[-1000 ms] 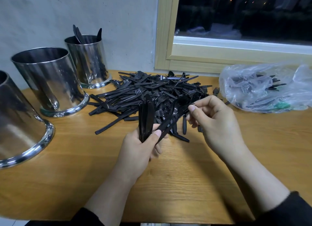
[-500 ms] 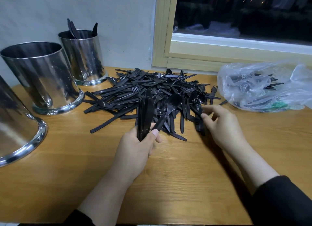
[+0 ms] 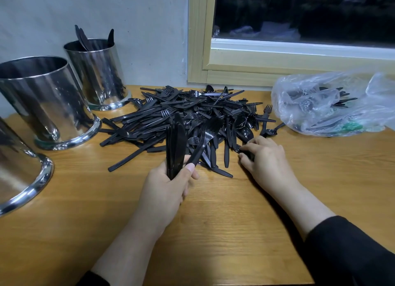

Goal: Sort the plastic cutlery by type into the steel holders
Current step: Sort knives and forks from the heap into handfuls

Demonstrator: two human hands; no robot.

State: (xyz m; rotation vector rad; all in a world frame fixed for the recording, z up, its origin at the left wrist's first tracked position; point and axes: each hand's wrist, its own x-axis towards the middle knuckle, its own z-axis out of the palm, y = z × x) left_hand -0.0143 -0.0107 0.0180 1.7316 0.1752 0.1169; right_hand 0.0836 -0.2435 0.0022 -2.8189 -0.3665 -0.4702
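Head view: three steel holders [image 3: 46, 97].

No text, label, brand, number or sign can be read anywhere in this view.
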